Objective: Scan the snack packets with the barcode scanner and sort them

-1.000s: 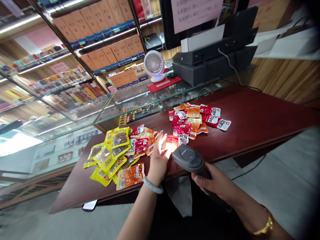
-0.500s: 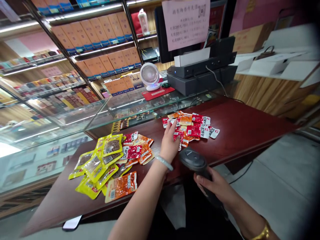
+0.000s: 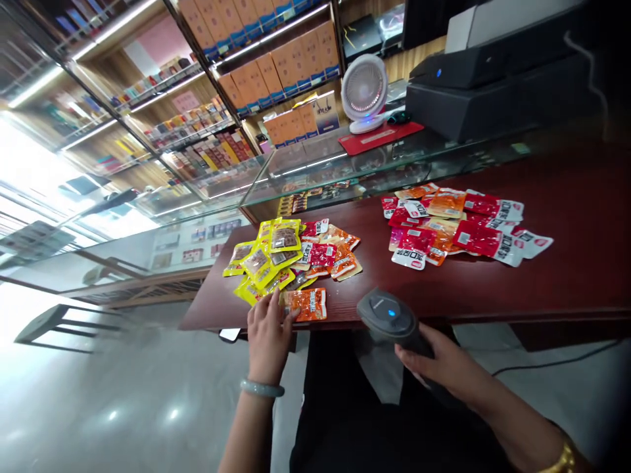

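My left hand [image 3: 269,328], with a pale bangle at the wrist, reaches over the counter's front edge. Its thumb and fingers are apart around the left end of an orange snack packet [image 3: 310,304], which lies flat; the hand covers that end. Yellow snack packets [image 3: 256,261] are heaped just beyond the fingertips, beside red and orange packets [image 3: 323,256]. My right hand [image 3: 438,361] is wrapped around the handle of a black barcode scanner [image 3: 389,318]. A blue light shows on the scanner's head. Farther right lies another pile of red and orange packets [image 3: 448,226].
A glass display case [image 3: 315,167] runs behind the dark red counter [image 3: 359,295]. On the glass stand a white fan [image 3: 365,92], a red mat [image 3: 379,139] and a black cash drawer [image 3: 458,112]. A cable [image 3: 557,358] trails at the right; a stool [image 3: 49,325] stands at left.
My left hand has moved from the right-hand pile to the single orange packet near the front edge. The scanner stays in my right hand, its blue light now showing. The view has swung left and down.
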A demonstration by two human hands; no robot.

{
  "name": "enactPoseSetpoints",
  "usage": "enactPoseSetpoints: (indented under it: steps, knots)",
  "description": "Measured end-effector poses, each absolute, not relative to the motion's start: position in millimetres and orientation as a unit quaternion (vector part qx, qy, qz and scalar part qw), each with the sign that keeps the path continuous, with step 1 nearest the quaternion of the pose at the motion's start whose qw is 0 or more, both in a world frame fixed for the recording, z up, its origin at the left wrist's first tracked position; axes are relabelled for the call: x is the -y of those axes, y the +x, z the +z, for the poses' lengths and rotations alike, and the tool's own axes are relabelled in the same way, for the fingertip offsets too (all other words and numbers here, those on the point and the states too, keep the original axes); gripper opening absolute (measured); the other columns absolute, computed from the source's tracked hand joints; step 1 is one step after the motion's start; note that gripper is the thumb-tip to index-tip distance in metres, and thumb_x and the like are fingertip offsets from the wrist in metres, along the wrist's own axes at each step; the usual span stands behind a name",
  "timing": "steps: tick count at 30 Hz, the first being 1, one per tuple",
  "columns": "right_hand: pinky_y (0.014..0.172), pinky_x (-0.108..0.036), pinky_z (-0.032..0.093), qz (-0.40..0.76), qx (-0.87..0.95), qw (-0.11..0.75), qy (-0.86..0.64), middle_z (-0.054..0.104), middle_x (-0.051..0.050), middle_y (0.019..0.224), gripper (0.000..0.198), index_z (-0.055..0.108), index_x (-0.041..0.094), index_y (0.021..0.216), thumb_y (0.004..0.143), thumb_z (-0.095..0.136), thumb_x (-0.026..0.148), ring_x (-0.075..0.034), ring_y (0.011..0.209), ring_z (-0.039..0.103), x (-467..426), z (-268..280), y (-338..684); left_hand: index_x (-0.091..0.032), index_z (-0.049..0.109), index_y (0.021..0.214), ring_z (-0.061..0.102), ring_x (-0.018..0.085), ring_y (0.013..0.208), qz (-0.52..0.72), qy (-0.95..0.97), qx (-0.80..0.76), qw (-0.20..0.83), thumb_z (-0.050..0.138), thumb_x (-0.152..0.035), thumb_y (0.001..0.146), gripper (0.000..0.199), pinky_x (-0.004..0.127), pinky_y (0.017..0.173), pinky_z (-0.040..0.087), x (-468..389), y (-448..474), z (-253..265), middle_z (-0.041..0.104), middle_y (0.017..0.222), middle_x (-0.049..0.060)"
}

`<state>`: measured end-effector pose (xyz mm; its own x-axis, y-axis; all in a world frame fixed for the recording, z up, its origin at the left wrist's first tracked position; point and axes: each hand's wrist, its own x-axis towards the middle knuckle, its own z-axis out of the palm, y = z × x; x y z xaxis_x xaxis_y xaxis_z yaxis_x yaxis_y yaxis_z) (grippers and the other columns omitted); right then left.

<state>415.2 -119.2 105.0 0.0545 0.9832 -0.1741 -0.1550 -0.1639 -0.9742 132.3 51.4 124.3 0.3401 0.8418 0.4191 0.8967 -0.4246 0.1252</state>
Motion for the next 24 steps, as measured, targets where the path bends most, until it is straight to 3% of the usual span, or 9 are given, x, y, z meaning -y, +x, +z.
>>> enactPoseSetpoints:
  steps: [6,8,12,15,19,24]
  knots:
    - [0.071,-0.032,0.051,0.554,0.464,0.468,-0.510,0.065,-0.003,0.077,0.038,0.070,0.018,0.095,0.077,0.077,0.051,-0.021,0.074,0.059,107.2,109.2,393.4,-0.035,0.059,0.133,0.049,0.032,0.126,-0.078,-0.859,0.501,0.070,0.069,-0.036,0.083,0.051,0.047,0.100,0.042,-61.6,143.9,150.1,0.053,0.141,0.010]
    - [0.073,-0.033,0.052,0.556,0.468,0.463,-0.507,0.065,-0.003,0.076,0.036,0.069,0.018,0.092,0.079,0.075,0.051,-0.022,0.075,0.060,106.4,106.8,389.1,-0.029,0.065,0.120,0.053,0.032,0.120,-0.045,-0.873,0.481,0.064,0.071,-0.030,0.080,0.040,0.045,0.097,0.043,-66.1,151.6,160.4,0.060,0.131,0.011]
    - [0.072,-0.033,0.053,0.559,0.461,0.471,-0.504,0.063,-0.001,0.072,0.036,0.070,0.019,0.094,0.078,0.076,0.051,-0.022,0.075,0.061,107.2,101.7,386.3,-0.020,0.062,0.104,0.065,0.027,0.093,0.002,-0.872,0.489,-0.018,0.070,-0.023,0.077,0.029,0.036,0.079,0.049,-74.4,163.6,169.9,0.069,0.095,0.009]
    - [0.073,-0.033,0.052,0.555,0.460,0.475,-0.505,0.063,-0.002,0.072,0.037,0.070,0.019,0.096,0.078,0.076,0.051,-0.023,0.077,0.061,108.4,103.7,389.6,-0.021,0.061,0.105,0.066,0.020,0.074,-0.091,-0.841,0.508,-0.163,0.068,-0.020,0.077,0.029,0.029,0.066,0.048,-77.1,174.0,166.2,0.068,0.080,0.003]
    - [0.073,-0.032,0.051,0.551,0.463,0.477,-0.505,0.063,-0.002,0.075,0.038,0.069,0.018,0.094,0.078,0.076,0.051,-0.021,0.075,0.059,109.8,114.3,399.1,-0.019,0.063,0.095,0.053,0.011,0.044,-0.241,-0.695,0.501,-0.456,0.067,-0.042,0.080,0.027,0.022,0.044,0.040,-77.3,198.1,154.0,0.059,0.059,-0.004]
    - [0.061,-0.025,0.044,0.568,0.443,0.481,-0.500,0.060,0.000,0.077,0.035,0.065,0.018,0.094,0.077,0.078,0.047,-0.013,0.063,0.048,111.7,122.4,410.2,-0.019,0.052,0.077,0.040,0.005,0.031,-0.333,-0.615,0.482,-0.528,0.076,-0.050,0.069,0.040,0.017,0.034,0.028,-76.0,229.9,147.1,0.052,0.051,-0.009]
